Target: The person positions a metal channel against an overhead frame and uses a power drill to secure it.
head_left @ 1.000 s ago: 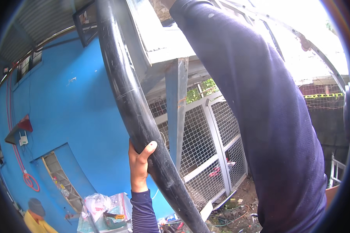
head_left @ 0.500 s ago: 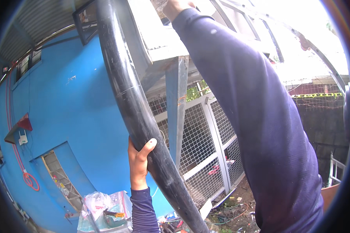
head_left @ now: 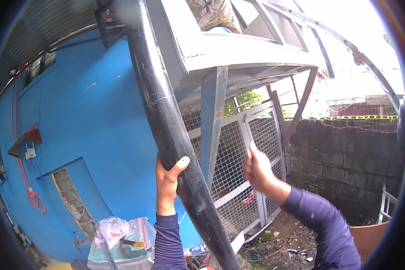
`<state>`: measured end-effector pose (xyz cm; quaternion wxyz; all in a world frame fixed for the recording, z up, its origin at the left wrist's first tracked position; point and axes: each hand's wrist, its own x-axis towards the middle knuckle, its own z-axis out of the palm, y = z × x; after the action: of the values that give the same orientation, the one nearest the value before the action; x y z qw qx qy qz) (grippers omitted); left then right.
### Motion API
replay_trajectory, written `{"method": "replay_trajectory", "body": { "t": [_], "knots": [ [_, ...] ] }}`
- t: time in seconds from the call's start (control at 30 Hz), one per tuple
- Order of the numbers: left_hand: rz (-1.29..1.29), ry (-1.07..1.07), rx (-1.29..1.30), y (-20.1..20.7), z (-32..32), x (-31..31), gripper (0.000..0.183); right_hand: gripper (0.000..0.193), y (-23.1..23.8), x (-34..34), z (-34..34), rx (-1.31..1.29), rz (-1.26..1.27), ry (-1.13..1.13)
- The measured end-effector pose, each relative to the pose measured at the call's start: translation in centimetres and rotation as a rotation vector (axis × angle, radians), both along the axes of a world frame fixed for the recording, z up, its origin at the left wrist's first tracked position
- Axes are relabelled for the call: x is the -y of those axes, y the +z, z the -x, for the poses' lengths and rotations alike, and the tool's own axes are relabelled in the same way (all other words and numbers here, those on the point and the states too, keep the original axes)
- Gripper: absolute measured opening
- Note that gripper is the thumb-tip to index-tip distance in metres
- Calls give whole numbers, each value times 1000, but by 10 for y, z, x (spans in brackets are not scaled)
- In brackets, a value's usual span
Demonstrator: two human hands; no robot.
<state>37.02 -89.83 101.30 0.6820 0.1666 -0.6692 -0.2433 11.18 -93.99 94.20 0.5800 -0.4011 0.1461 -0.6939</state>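
A thick black pipe point(head_left: 164, 112), scuffed along its length, leans steeply from the top of the view down to the lower middle. My left hand point(head_left: 168, 182) grips its lower half from the left side, thumb across the front, the other fingers hidden behind it. To the right of the pipe, clear of it, my right hand point(head_left: 261, 173) is in the air in front of the mesh gate point(head_left: 245, 186). Motion smears its fingers; they look partly curled, and whether anything is in them does not show.
Close behind the pipe stand a grey metal post point(head_left: 213, 121) and a raised white platform point(head_left: 256, 49) bearing a sack point(head_left: 213, 15). A blue wall point(head_left: 99, 117) lies left, a block wall point(head_left: 342, 166) right. Below are a covered bin with plastic bags point(head_left: 114, 229) and littered ground point(head_left: 279, 249).
My right hand has come down from the top of the platform to gate height. The pipe and my left hand appear slightly further right, as the view has shifted; the left grip is unchanged.
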Motion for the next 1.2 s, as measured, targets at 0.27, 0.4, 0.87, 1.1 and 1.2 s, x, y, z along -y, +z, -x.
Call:
{"method": "replay_trajectory", "body": {
  "t": [0.27, 0.4, 0.87, 1.1, 1.2],
  "knots": [
    [-31, 109, 1, -6, 7, 29, 67, 36, -356, 6, 33, 648, -632, 180],
    [-187, 55, -7, -11, -6, 41, 63, 64, -291, -34, 21, 737, -449, 265],
    [-191, 104, -27, -18, -8, 39, 68, 68, -235, -65, 17, 787, -233, 403],
    [-81, 104, 4, -12, 9, 35, 63, 48, -288, -52, 32, 682, -329, 350],
    [-39, 73, 22, -10, 6, 30, 61, 47, -309, -61, 31, 641, -545, 336]
  ]
}}
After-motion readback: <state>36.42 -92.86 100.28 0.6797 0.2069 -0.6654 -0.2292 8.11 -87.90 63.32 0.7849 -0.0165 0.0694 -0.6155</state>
